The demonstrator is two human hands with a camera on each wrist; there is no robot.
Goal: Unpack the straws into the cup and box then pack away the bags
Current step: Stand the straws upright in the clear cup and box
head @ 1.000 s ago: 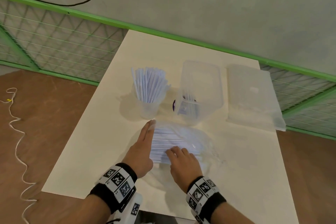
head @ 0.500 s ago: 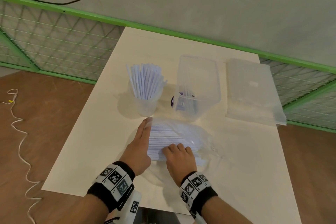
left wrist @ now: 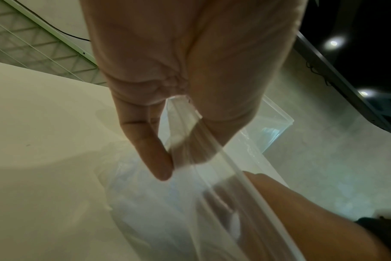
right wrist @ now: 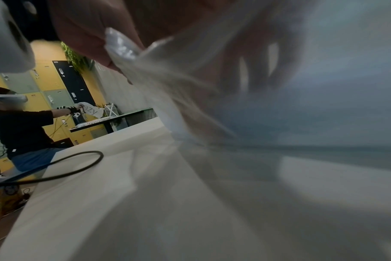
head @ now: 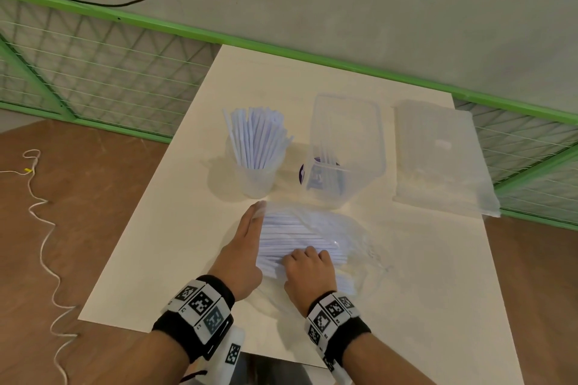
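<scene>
Plastic bag point(head: 316, 237) pinched in both grips

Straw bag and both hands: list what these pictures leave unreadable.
- Right hand fingertips: the head view shows knuckles only; the right wrist view is blurred behind bag film.
- Straw bag mouth: the left hand covers that end in the head view.
- Clear box contents: faint through its walls, uncountable.
- Flat bags: translucent, contents unclear.

right hand point(head: 308, 272) slid slightly left along bag of straws point(head: 300, 236)
</scene>
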